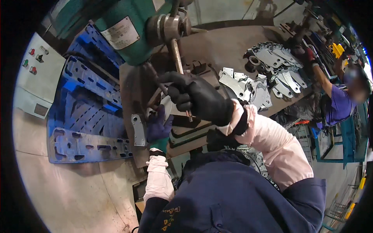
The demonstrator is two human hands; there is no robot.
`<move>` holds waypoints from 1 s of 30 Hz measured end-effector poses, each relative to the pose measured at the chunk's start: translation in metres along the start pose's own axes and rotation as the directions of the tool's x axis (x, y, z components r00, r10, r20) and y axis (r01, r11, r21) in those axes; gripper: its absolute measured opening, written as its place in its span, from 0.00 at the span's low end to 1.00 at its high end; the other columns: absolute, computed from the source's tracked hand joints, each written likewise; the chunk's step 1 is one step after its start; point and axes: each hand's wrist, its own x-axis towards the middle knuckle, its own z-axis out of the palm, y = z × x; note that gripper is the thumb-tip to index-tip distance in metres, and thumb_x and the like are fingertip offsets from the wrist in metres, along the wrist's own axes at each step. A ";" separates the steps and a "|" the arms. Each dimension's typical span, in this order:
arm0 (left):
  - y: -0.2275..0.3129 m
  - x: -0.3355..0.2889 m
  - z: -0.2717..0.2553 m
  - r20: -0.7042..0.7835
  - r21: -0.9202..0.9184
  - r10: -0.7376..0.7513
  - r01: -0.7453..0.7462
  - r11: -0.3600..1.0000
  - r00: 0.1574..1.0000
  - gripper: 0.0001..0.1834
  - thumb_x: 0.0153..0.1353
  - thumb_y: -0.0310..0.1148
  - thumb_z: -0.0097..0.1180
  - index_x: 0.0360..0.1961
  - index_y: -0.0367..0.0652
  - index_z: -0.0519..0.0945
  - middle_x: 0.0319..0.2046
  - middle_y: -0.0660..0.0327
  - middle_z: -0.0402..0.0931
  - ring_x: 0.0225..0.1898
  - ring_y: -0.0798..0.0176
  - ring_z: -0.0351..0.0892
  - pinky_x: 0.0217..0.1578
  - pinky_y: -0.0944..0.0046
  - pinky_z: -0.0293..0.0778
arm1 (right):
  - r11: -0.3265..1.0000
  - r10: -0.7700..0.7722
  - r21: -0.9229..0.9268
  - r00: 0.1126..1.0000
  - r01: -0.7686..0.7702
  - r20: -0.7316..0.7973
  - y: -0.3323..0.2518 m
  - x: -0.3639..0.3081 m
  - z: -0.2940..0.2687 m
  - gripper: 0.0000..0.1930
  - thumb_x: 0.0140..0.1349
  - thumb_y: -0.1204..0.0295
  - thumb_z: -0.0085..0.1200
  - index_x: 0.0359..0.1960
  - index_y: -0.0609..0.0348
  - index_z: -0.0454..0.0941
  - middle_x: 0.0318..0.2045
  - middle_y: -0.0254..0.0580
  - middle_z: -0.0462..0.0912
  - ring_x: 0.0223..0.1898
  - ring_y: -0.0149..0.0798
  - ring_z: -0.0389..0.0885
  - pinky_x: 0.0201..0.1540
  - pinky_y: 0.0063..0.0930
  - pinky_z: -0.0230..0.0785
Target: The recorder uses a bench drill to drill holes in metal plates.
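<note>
My right hand (200,97), in a black glove, is closed around the metal feed lever (177,58) of a green drill press (130,23). The lever's tip pokes out below my fingers. Lower and to the left, my left hand (158,123), in a purple glove, grips a silver metal plate (167,105) beneath the machine's head. My right hand and the lever hide part of that plate and the drilling spot. Beside my left hand lies another silver plate with holes (138,130), at the table's left edge.
Silver plates (237,83) lie on the brown worktable (217,42), with a larger pile (278,58) and a metal ring (254,61) farther right. Blue plastic pallets (89,143) and a control box (39,73) stand left. A person in purple (338,103) works at far right.
</note>
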 end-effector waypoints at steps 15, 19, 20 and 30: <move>0.001 -0.002 -0.002 0.213 -0.054 -0.167 0.182 0.982 0.963 0.37 0.59 0.59 0.53 0.68 0.67 0.61 0.56 0.39 0.68 0.56 0.35 0.69 0.54 0.43 0.68 | 0.809 -0.522 -0.489 0.779 0.325 -0.348 0.058 0.038 -0.034 0.18 0.68 0.58 0.49 0.34 0.60 0.81 0.15 0.31 0.71 0.14 0.22 0.64 0.18 0.20 0.54; -0.004 -0.004 0.006 0.173 0.009 -0.140 0.140 0.990 0.975 0.37 0.59 0.60 0.53 0.69 0.66 0.60 0.58 0.38 0.66 0.58 0.35 0.67 0.56 0.43 0.67 | 0.717 -0.621 -0.571 0.739 0.401 -0.262 0.052 0.040 -0.063 0.17 0.70 0.58 0.48 0.32 0.60 0.78 0.17 0.31 0.73 0.19 0.23 0.68 0.23 0.23 0.60; -0.004 -0.005 0.013 0.173 -0.048 -0.133 0.143 0.989 0.976 0.37 0.59 0.59 0.53 0.69 0.65 0.60 0.58 0.38 0.66 0.58 0.35 0.68 0.56 0.43 0.67 | 0.627 -0.691 -0.650 0.692 0.429 -0.210 0.064 0.053 -0.072 0.17 0.70 0.59 0.48 0.32 0.60 0.77 0.17 0.31 0.72 0.20 0.23 0.68 0.24 0.23 0.61; -0.011 -0.005 0.005 0.135 -0.091 -0.107 0.120 0.989 0.985 0.36 0.56 0.58 0.56 0.66 0.62 0.64 0.49 0.40 0.74 0.50 0.36 0.75 0.48 0.43 0.73 | 0.487 -0.729 -0.795 0.670 0.363 -0.141 0.075 0.076 -0.114 0.11 0.68 0.65 0.50 0.32 0.57 0.76 0.22 0.28 0.72 0.24 0.22 0.67 0.25 0.22 0.60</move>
